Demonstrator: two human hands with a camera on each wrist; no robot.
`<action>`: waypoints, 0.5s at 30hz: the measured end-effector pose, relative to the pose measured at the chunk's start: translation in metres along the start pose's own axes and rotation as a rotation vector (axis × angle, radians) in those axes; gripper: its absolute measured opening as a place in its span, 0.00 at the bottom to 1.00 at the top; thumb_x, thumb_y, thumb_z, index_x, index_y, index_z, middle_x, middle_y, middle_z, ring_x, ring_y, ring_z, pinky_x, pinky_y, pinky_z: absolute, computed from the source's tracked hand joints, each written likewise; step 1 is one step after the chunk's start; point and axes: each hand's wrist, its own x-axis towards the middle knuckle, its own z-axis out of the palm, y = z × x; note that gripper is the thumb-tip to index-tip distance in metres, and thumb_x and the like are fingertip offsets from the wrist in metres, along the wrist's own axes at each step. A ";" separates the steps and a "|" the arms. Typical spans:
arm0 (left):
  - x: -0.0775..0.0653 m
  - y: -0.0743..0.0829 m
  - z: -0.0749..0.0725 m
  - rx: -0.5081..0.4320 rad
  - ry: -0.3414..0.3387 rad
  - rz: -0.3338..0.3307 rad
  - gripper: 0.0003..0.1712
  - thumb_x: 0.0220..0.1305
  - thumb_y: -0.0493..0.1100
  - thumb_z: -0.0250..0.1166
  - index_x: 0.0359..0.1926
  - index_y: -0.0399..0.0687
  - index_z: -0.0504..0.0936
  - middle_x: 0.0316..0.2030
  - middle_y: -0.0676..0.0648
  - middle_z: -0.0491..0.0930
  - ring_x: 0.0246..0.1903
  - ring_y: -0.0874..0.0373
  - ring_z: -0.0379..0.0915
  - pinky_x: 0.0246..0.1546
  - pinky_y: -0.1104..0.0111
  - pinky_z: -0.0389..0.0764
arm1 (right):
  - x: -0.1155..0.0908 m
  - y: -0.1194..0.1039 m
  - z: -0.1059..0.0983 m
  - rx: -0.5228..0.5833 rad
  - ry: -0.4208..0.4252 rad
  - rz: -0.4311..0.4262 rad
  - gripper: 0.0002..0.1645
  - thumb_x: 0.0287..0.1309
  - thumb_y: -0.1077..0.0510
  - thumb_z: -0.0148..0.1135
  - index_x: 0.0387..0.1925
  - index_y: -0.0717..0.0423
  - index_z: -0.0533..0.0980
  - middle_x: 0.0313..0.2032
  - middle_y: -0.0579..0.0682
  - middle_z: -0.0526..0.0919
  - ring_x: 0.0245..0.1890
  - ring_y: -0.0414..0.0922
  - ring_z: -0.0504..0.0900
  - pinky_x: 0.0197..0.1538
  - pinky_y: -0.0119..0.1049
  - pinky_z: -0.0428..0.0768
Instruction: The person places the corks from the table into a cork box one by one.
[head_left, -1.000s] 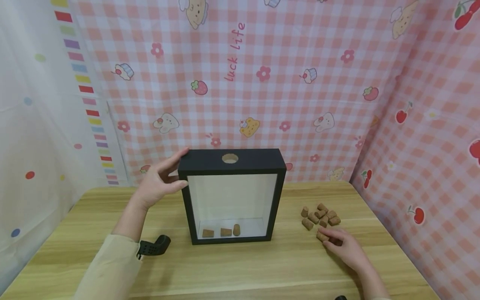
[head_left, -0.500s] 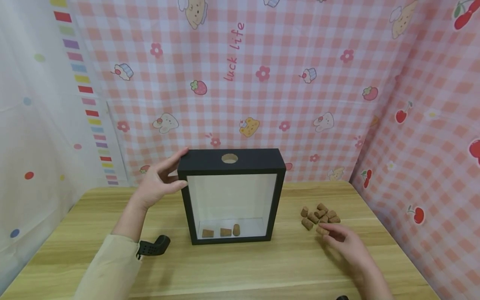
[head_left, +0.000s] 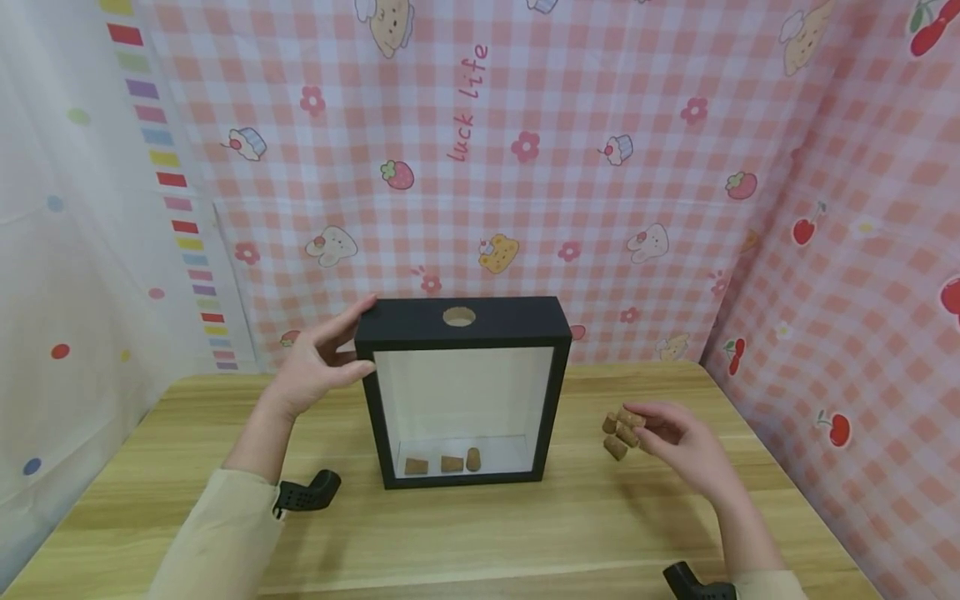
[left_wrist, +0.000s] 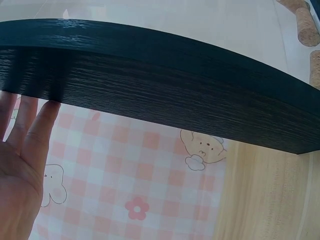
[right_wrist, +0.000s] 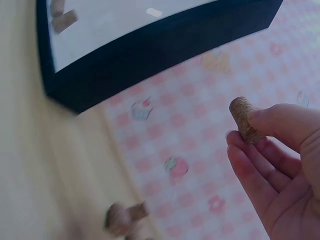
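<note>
A black-framed shadow box (head_left: 405, 327) with a clear front and a round hole in its top stands upright on the table. My left hand (head_left: 307, 372) holds its upper left side, thumb at the front edge and fingers at the back edge. Several corks lie inside on its floor, among them a cork (head_left: 452, 464) in the middle. My right hand (head_left: 686, 446) pinches another cork (right_wrist: 245, 119) between thumb and fingers, raised above the table. Below and left of that hand is a small pile of loose corks (head_left: 615, 448), partly hidden by the hand.
The wooden table (head_left: 480, 542) ends at a pink checked cloth (head_left: 480, 200) hanging behind it. A white dotted cloth (head_left: 67, 275) hangs on the left. Black wrist devices, such as the left camera (head_left: 309, 492), stick out from both forearms.
My right hand has lifted a cork off the table and carried it up, away from me and slightly left over the pile. The left hand and the box stay put.
</note>
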 end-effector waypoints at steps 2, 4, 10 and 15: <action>0.000 0.000 0.000 -0.005 -0.002 0.003 0.45 0.58 0.23 0.65 0.75 0.46 0.62 0.74 0.46 0.58 0.68 0.60 0.61 0.54 0.69 0.74 | 0.007 -0.007 -0.001 0.008 0.008 -0.030 0.20 0.63 0.68 0.63 0.56 0.61 0.79 0.46 0.53 0.80 0.39 0.36 0.78 0.40 0.28 0.78; -0.001 -0.001 0.000 -0.008 -0.002 0.006 0.45 0.58 0.23 0.65 0.75 0.46 0.62 0.74 0.48 0.59 0.68 0.60 0.62 0.54 0.69 0.75 | 0.014 -0.014 -0.002 0.023 0.015 -0.059 0.19 0.64 0.68 0.62 0.57 0.62 0.79 0.46 0.52 0.80 0.39 0.36 0.77 0.40 0.27 0.78; 0.000 -0.001 0.000 -0.020 -0.006 0.009 0.45 0.58 0.23 0.65 0.75 0.46 0.62 0.73 0.49 0.60 0.68 0.59 0.62 0.54 0.68 0.75 | 0.034 -0.036 -0.005 0.068 0.057 -0.141 0.19 0.63 0.72 0.61 0.55 0.66 0.79 0.47 0.43 0.80 0.39 0.36 0.77 0.41 0.24 0.77; 0.000 0.000 -0.001 -0.014 -0.002 0.005 0.45 0.58 0.23 0.65 0.75 0.45 0.62 0.74 0.48 0.59 0.69 0.59 0.61 0.55 0.68 0.75 | 0.048 -0.054 -0.008 0.093 0.090 -0.181 0.18 0.62 0.74 0.60 0.54 0.68 0.79 0.47 0.36 0.80 0.39 0.36 0.77 0.41 0.24 0.76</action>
